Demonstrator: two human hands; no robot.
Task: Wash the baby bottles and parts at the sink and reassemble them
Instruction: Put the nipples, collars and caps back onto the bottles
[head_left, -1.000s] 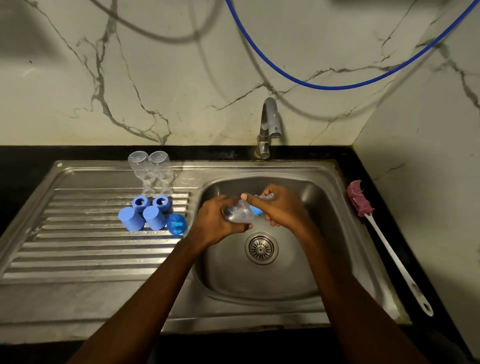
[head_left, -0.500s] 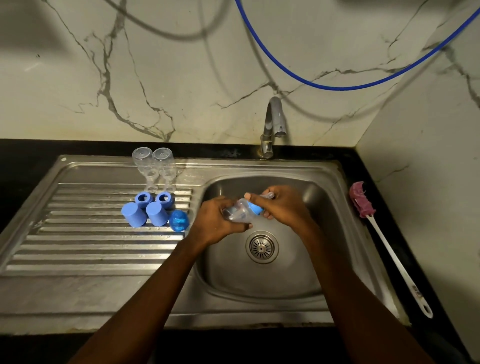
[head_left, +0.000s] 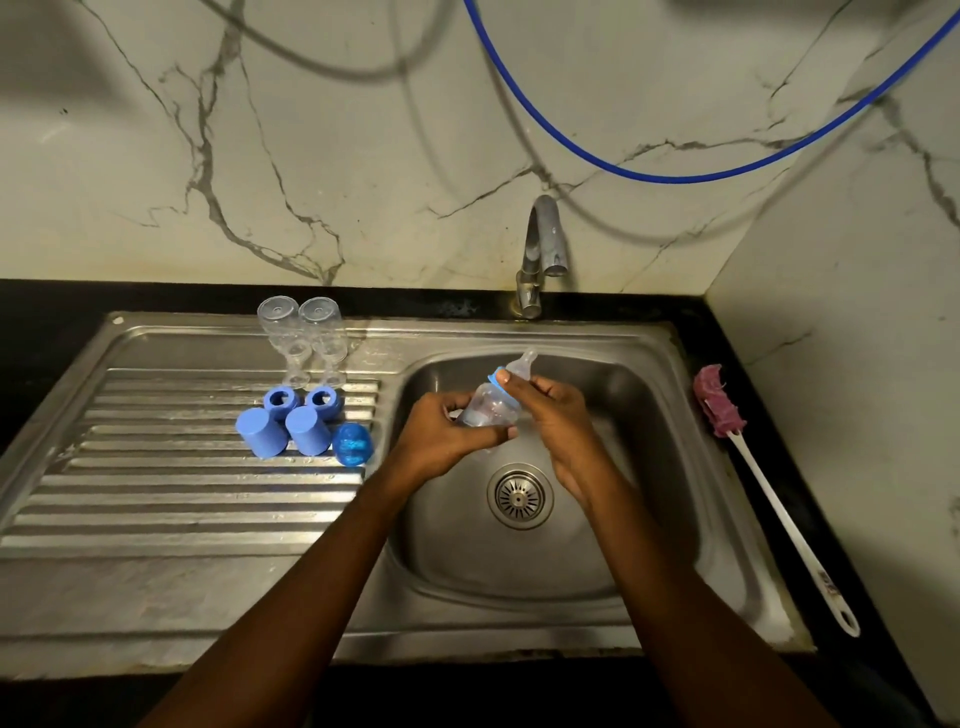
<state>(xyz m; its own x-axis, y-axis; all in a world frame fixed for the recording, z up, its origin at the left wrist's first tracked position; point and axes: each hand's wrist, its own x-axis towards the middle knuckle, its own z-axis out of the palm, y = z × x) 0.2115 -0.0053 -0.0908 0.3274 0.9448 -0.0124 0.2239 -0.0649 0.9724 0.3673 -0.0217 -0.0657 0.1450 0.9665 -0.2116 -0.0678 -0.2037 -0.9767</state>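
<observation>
Head camera: looks down at a metal sink (head_left: 649, 467) set in a dark counter.
Bottle in the hands: a small clear baby bottle (head_left: 485, 408) is held up over the sink bowl, tilted, with its top pointing up and away.
Top of the bottle: a blue ring (head_left: 497, 382) sits at its neck and a clear teat (head_left: 522, 364) sticks out of the ring.
Left hand (head_left: 447, 436): its fingers and thumb are curled round the bottom of the bottle and grip it.
Right hand (head_left: 561, 421): its fingers bend in at the top of the bottle and the thumb presses on the blue ring.
Drain (head_left: 519, 496): a round metal one in the bowl, under the hands.
Tap (head_left: 543, 249): stands behind the bowl.
Draining board (head_left: 182, 493): the ridged metal part left of the bowl.
Clear bottles (head_left: 278, 332): two stand side by side at the back of the board, with no tops on.
Loose blue rings (head_left: 280, 401): two lie just in front of those bottles.
Blue caps (head_left: 260, 432): two sit in front of the rings, touching each other.
See-through blue cap (head_left: 352, 443): just right of the two caps, near the left wrist.
Bottle brush (head_left: 769, 493): lies on the sink edge to the right, its pink head at the far end and its white handle at the near end.
Blue hose (head_left: 675, 176): hangs in a curve across the marble wall.
</observation>
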